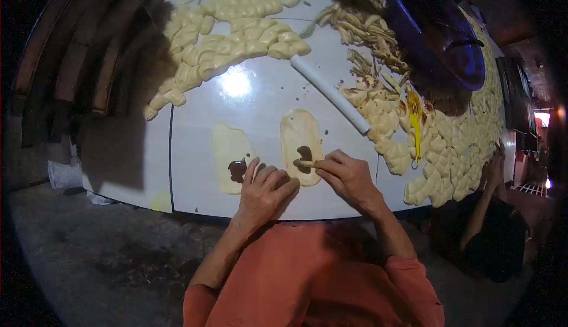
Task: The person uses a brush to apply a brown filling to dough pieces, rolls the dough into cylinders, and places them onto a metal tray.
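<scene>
Two flattened strips of pale dough lie side by side before me on a white tabletop. The left dough strip point(228, 141) bears a glossy dark brown blob point(238, 170), and the right dough strip point(299, 125) a dark brown smear point(305, 151). My right hand point(350, 179) is closed, pinching a short pale stick-like tool point(303, 163) whose tip touches the smear; its exact kind is unclear. My left hand point(267, 192) rests beside the left strip's lower right edge, index finger stretched out and the others bent. Nothing held shows in it.
A white rod like a rolling pin point(330, 94) lies diagonally beyond the strips. Pale dough pieces point(242, 40) cover the far left; more dough point(441, 149) spreads right. A yellow-handled brush point(416, 123) lies there, near a blue basin point(408, 16). Another person's arm point(482, 209) reaches in at right.
</scene>
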{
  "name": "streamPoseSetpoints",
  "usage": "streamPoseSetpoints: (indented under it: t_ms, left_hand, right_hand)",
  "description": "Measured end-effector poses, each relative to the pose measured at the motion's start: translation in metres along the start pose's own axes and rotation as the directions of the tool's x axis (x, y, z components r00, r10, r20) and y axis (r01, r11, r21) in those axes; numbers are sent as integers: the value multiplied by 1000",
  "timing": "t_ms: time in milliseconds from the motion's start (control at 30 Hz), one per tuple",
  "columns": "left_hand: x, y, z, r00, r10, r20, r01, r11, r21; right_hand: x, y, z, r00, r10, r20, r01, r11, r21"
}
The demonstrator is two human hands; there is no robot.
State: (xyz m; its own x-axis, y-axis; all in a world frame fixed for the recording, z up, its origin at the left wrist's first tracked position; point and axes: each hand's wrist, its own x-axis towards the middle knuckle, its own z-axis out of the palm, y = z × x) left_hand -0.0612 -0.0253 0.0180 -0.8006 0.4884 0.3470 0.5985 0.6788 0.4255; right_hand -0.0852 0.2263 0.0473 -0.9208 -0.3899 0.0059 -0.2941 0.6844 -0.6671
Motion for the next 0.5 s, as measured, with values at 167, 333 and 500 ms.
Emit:
streamPoseSetpoints:
  t_ms: [167,333,500]
  left_hand:
    - [15,-7,-4,997,79,23,-78,996,-53]
    - [16,-10,4,987,158,7,-157,984,-80]
    - [21,-4,5,996,90,-25,-91,994,-66]
  right_hand:
    - [-17,2,-2,995,-90,-49,88,996,-25]
    - [-20,8,19,982,-189,-2,182,950,-252]
    - [-19,8,12,984,-160,-76,159,987,-17]
